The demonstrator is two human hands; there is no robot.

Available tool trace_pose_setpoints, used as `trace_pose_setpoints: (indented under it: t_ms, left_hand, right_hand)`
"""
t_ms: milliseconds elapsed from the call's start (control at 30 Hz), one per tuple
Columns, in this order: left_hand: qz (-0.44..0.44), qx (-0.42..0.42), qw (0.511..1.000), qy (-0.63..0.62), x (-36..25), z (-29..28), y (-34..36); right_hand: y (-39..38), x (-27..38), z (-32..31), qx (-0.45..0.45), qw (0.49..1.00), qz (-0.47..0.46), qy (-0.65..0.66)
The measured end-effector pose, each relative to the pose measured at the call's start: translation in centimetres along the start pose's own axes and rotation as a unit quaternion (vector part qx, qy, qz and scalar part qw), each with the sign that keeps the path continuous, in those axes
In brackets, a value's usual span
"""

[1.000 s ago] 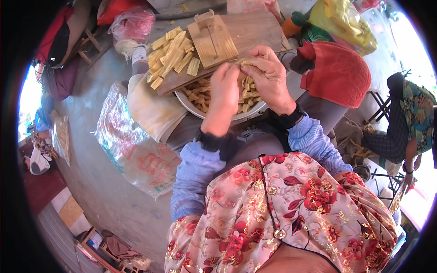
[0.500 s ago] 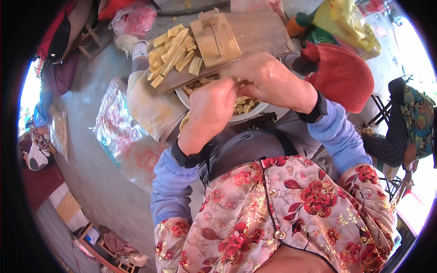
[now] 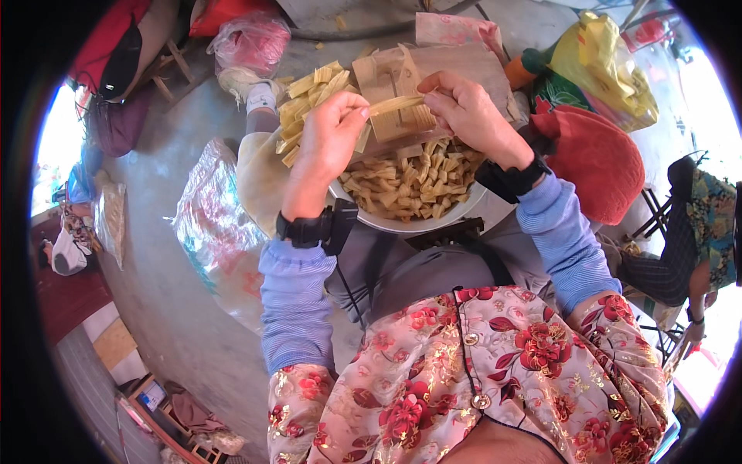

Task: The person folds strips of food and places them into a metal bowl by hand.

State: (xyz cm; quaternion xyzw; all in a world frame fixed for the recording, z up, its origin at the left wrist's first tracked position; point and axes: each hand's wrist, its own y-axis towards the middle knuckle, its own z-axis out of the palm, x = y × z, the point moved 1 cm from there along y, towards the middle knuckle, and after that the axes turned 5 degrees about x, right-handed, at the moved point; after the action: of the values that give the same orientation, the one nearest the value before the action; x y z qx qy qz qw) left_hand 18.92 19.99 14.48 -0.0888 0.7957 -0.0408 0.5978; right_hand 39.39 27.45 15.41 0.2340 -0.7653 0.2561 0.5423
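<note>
A pale yellow, ribbed flat strip [image 3: 397, 104] is stretched between my two hands, above a wooden board [image 3: 464, 63]. My left hand [image 3: 331, 135] pinches its left end between thumb and forefinger. At the other end, the fingertips of my right hand [image 3: 471, 116] are closed on it. Directly below sits a white basin [image 3: 394, 226] full of short, knotted-looking yellow pieces [image 3: 417, 182]. Several longer strips [image 3: 311, 89] are piled at the board's left end, partly behind my left hand. A slotted wooden block [image 3: 384, 73] lies on the board beside them.
A red rounded cloth-like thing [image 3: 599, 164] is close to my right forearm. Beyond it stands a yellow plastic bag [image 3: 599, 66]. Crumpled clear plastic [image 3: 212, 213] lies on the floor to the left. Another person [image 3: 684, 240] is at the far right.
My hands have lifted away from the basin and moved apart, drawing a strip out between them. The knotted pieces in the basin now show fully.
</note>
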Motion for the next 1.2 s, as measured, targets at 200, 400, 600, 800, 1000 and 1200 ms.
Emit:
trace_pose_setpoints:
  t_ms: [200,400,600,800,1000,1200]
  left_hand:
    - [0.077,-0.099,0.944,0.305,2.2,0.7,1.1]
    - [0.029,-0.039,0.978,0.203,-0.2,2.3,-4.0]
    - [-0.004,0.095,0.995,-0.007,-4.0,4.2,-4.6]
    - [0.024,0.127,0.986,-0.107,-2.8,3.1,-2.6]
    - [-0.049,0.106,0.923,-0.368,-4.3,9.1,-4.2]
    - [-0.018,0.125,0.975,-0.185,-0.8,8.3,-3.6]
  right_hand:
    - [2.0,-2.5,0.3,-0.055,0.952,-0.094,-0.286]
    - [-1.8,-0.4,0.2,-0.115,0.898,-0.333,-0.264]
    - [-2.8,-0.3,1.3,0.008,0.959,-0.160,-0.234]
    - [-7.8,3.5,2.4,0.285,0.838,0.085,0.458]
    - [-4.1,1.3,1.4,-0.173,0.964,-0.102,-0.173]
    - [-5.6,0.0,1.4,-0.189,0.937,-0.119,-0.270]
